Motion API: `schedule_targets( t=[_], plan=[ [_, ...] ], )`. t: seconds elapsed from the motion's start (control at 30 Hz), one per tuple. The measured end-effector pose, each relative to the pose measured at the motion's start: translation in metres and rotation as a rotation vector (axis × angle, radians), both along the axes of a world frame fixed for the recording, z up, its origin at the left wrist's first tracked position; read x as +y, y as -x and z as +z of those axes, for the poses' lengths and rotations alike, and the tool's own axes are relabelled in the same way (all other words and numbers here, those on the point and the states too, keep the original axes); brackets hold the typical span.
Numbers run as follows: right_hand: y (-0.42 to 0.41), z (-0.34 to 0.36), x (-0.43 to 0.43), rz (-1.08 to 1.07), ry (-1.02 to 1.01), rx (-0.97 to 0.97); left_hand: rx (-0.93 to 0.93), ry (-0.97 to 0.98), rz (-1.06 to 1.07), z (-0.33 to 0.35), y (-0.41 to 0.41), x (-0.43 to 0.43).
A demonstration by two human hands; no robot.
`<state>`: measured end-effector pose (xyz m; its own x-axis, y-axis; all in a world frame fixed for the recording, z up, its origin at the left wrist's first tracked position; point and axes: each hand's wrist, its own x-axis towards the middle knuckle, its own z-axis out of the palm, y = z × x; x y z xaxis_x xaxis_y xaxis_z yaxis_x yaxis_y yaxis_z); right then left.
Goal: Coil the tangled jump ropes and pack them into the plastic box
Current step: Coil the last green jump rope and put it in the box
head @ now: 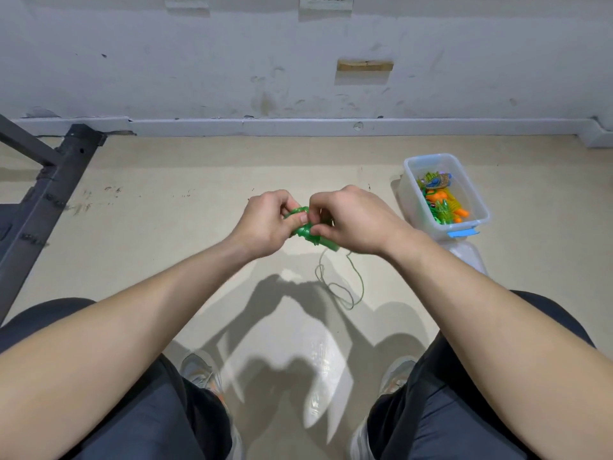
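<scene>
**A:** What do we see from the head view?

**B:** Our left hand (265, 224) and right hand (351, 220) meet in front of us, raised above the floor (166, 200). Both have their fingers curled tight on the green jump rope (306, 232). The left grips the handles and the wound loops with the thumb pressed on top. The right pinches the same bundle from the other side.

**A:** Is all of the rope in our hands?

**B:** No. A loose cord (348, 287) drops from the bundle under our right wrist and lies in slack loops on the floor.

**A:** How do we expect it to handle?

**B:** We judge it light. The cord looks thin, limp and smooth, so we think the wraps could spring open or slide off. The handles look stiff, and they seem the firm place to hold. We would keep one hand on them and let the other take the cord close to the bundle, not far down the slack.

**A:** Where is the plastic box (429, 156)?

**B:** It stands open on the floor to our right, well apart from our hands. Other ropes (441, 200), green and orange, already lie inside. What looks like its lid (467, 257) lies at its near end.
</scene>
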<state>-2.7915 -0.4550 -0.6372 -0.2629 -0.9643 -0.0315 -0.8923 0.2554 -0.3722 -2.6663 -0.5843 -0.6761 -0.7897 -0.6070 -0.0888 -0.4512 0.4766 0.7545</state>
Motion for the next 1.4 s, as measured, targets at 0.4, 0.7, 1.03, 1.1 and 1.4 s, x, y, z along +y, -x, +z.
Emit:
schedule_targets(
  t=[0.4, 0.7, 1.03, 1.1, 1.4],
  plan=[
    [0.016, -0.022, 0.005, -0.245, 0.181, -1.112, 0.18, -0.681, -0.215, 0.028, -0.009, -0.013],
    [-0.024, -0.039, -0.002, -0.385, 0.086, -0.864, 0.413, -0.615, 0.309, 0.014, -0.004, -0.027],
    [-0.013, -0.001, -0.001, -0.176, 0.06, 0.056, 0.127, -0.034, 0.283, 0.003, -0.004, -0.018],
    [0.001, 0.001, 0.002, -0.202, 0.117, -0.046, 0.096, -0.065, 0.224, 0.005, -0.004, -0.019],
    [0.032, -0.019, 0.006, -0.258, 0.31, -0.964, 0.183, -0.604, -0.126, 0.025, -0.005, -0.017]
  ],
)
